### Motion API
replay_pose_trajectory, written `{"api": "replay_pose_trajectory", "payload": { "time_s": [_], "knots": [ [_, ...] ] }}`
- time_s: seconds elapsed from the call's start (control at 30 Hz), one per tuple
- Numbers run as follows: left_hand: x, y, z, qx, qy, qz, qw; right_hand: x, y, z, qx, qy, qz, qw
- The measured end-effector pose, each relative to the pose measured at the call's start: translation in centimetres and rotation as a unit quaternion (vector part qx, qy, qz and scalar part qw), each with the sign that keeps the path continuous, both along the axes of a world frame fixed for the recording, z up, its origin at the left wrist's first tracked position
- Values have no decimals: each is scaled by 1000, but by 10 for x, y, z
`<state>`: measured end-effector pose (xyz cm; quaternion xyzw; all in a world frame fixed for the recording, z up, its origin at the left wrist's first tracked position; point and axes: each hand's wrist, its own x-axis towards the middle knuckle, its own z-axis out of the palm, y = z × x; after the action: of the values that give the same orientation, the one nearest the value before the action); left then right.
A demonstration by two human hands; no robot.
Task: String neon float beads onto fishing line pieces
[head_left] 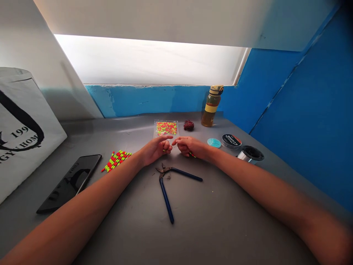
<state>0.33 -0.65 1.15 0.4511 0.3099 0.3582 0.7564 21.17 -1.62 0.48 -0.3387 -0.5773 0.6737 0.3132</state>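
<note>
Over the middle of the table my left hand (156, 150) is closed, its fingers curled around a small yellow-green oval bead, with the index finger reaching toward the other hand. Close by on the right, my right hand (187, 145) has thumb and forefinger together, and a red and yellow-green bead (192, 155) shows beneath its curled fingers. Any thread between the hands is too fine to make out. Just in front of them lie spread pliers (165, 170) with blue handles. Behind them is a clear bag of red and yellow-green beads (166, 128).
Rows of beads (117, 160) lie left of my forearm, beside a black phone or tablet (72, 181). At the back stand a bundle of dark red cord (189, 125) and a bottle (211, 107). A teal disc (214, 142), a round case (231, 140) and a line spool (250, 154) are right.
</note>
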Motion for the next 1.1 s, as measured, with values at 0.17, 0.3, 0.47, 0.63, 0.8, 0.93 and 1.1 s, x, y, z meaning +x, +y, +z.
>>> {"api": "replay_pose_trajectory", "payload": {
  "time_s": [0.17, 0.3, 0.47, 0.63, 0.8, 0.93, 1.1],
  "knots": [
    [2, -5, 2, 32, 7, -3, 999, 4, 4, 0, -32, 30, 25, 999],
    [0, -4, -1, 27, 22, 26, 999, 5, 5, -1, -10, 23, 27, 999],
    [-2, -1, -2, -2, 13, 31, 999, 7, 8, -5, -14, 19, 33, 999],
    [1, -1, -3, 26, 9, 20, 999, 9, 8, -4, -27, 9, 14, 1000],
    [6, -5, -8, 138, 102, 7, 985, 7, 4, 1, -13, -9, 40, 999],
    [7, -8, -10, 219, 162, -19, 962, 6, 3, 2, 7, -18, 67, 998],
    [9, -11, -11, 251, 210, -15, 945, 8, 5, 1, 6, -29, 58, 998]
  ]
}}
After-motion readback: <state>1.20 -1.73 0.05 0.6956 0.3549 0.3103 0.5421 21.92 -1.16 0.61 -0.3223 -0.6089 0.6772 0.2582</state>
